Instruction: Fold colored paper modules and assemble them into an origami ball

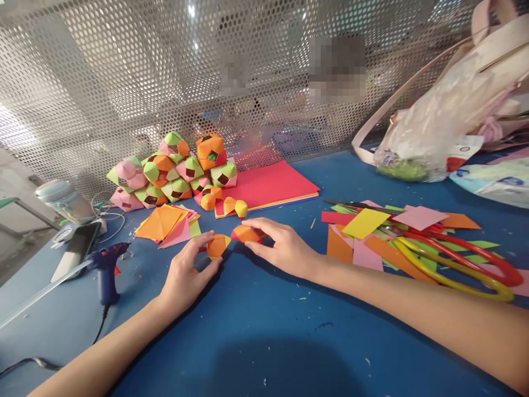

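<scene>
My left hand (187,271) pinches a small folded paper piece (217,246), orange with a yellow edge, between thumb and fingers. Close beside it, my right hand (285,248) grips a second folded paper piece (246,234), orange and red. The tips of the two pieces point toward each other with a narrow gap between them. Just beyond my hands lie small rounded paper pieces (235,206) in orange and yellow. To the left of these rests a pile of folded paper squares (161,221) in orange and pink.
Folded paper balls (177,188) are stacked against the perforated metal screen (264,110). Red paper sheets (273,186) lie behind my hands. At left are a blue glue gun (108,273), a phone (78,248) and a cup (64,199). Scissors (438,264) lie on paper scraps at right, near a bag (450,105).
</scene>
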A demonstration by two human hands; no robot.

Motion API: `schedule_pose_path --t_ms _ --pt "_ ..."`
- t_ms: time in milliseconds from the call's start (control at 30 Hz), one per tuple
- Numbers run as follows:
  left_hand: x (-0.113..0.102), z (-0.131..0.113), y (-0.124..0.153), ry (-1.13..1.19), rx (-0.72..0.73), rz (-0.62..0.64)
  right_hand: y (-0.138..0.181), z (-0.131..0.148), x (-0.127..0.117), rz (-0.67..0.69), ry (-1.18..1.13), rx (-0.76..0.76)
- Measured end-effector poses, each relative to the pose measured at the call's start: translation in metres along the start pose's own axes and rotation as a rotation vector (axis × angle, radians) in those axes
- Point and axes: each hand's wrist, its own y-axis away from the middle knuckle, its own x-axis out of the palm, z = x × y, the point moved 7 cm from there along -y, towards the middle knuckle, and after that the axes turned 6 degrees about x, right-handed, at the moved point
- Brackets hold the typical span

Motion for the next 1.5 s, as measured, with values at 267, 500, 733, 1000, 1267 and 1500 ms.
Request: schedule_pose_path --t_ms 267,500,733,1000,1267,1500 --pt "0.002 -0.008 0.001 0.003 0.069 -0.027 0.003 0.003 0.006 -0.022 -0.010 -0.026" --pt "0.002 -0.015 0.001 -0.013 0.120 -0.072 0.003 0.007 0.011 -0.028 -0.015 0.025" --pt "0.003 -0.022 0.003 -0.073 0.234 -0.116 0.004 0.007 0.017 -0.003 -0.045 0.104" --pt "0.006 -0.026 0.003 -0.131 0.279 -0.096 0.005 0.011 0.018 -0.026 -0.018 0.031" --pt "0.004 -0.023 0.001 -0.108 0.160 -0.068 0.005 0.015 0.014 -0.058 -0.010 -0.117" --pt "0.000 -0.021 0.002 0.041 0.170 -0.059 0.007 0.017 0.013 -0.042 -0.011 -0.175"
